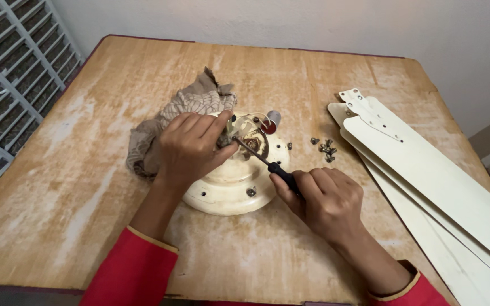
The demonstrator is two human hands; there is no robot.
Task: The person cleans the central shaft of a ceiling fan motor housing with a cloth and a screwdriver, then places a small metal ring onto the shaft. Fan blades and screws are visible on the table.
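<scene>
Working a screw at the hub of the fan motor (236,178).
The right hand (327,201) is clamped on the screwdriver (267,164); the left hand (191,144) pinches the hub part; next I judge steady turning without slipping.

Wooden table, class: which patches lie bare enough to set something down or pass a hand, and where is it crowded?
The table is bare left of the cloth, along the far edge, and at the near edge between the sleeves. It is crowded at the fan motor, where the left hand and right hand with the screwdriver work, then at the screws and blades.
</scene>
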